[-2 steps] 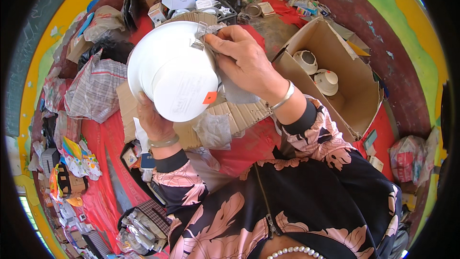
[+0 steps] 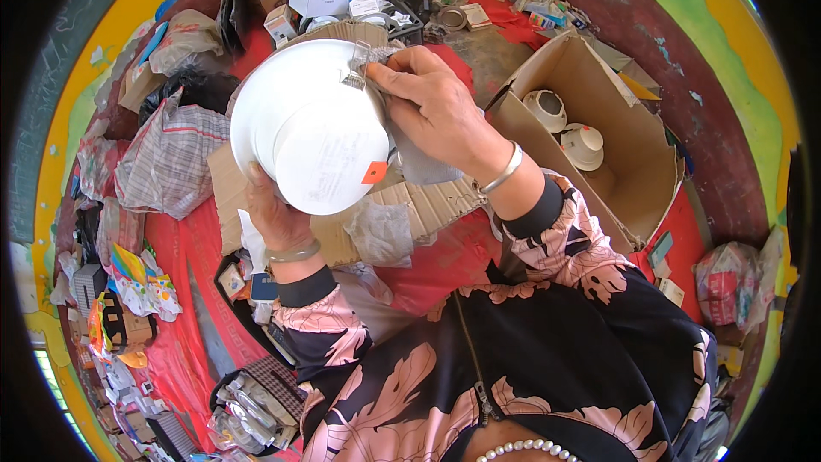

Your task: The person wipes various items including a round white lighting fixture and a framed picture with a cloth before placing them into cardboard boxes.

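Little has shifted since the earlier frame: both hands stay on the white round light fixture point(image 2: 312, 124). Left hand point(image 2: 275, 210) grips its lower rim from beneath, holding it tilted above the cardboard sheet point(image 2: 428, 201). Right hand point(image 2: 436, 107), directly right of it, pinches the metal spring clip point(image 2: 359, 64) on its upper edge with a grey cloth point(image 2: 419, 162).

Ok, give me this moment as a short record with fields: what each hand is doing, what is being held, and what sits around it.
left hand: left hand grips the lower rim of the white round lamp fitting from below
right hand: right hand presses a grey cloth on the fitting's upper right edge, by its metal spring clip
marking: orange sticker on the fitting's raised back
underneath: flattened cardboard sheet on a red cloth
to the right: open cardboard box holding two white fittings
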`<state>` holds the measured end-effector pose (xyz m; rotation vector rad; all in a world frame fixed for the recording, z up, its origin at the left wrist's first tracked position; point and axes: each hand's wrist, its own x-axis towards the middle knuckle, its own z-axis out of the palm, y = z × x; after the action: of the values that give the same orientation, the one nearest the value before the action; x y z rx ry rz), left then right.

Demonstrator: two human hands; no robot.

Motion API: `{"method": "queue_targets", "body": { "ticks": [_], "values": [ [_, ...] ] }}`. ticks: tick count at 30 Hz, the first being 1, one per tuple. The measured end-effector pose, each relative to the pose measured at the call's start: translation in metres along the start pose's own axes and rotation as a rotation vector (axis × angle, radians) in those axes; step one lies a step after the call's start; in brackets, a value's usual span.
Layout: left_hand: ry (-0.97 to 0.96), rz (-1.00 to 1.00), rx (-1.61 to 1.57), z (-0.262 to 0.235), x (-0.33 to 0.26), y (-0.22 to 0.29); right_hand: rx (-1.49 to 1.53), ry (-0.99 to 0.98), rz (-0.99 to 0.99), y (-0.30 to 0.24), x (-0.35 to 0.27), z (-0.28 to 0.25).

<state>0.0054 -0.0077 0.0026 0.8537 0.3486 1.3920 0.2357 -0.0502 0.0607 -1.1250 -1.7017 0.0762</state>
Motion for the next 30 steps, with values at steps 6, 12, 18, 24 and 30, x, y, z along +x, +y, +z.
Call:
{"method": "queue_targets", "body": {
  "ticks": [6,12,18,24,30],
  "values": [
    [0.065,-0.038,-0.075,-0.003,0.001,-0.007,0.276,-0.138,0.185,0.015,0.008,-0.009],
    [0.236,0.021,-0.151,-0.009,0.009,-0.003,0.361,-0.425,0.199,0.035,0.007,-0.02],
    [0.276,0.271,-0.045,-0.013,0.012,0.011,0.535,-0.385,0.513,0.03,0.005,-0.021],
    [0.421,0.436,0.339,0.021,0.006,0.01,0.79,-0.46,0.532,0.017,-0.001,0.009],
    [0.154,0.805,1.436,0.004,-0.009,0.004,1.098,-0.43,0.659,0.008,-0.013,0.042]
  ]
}}
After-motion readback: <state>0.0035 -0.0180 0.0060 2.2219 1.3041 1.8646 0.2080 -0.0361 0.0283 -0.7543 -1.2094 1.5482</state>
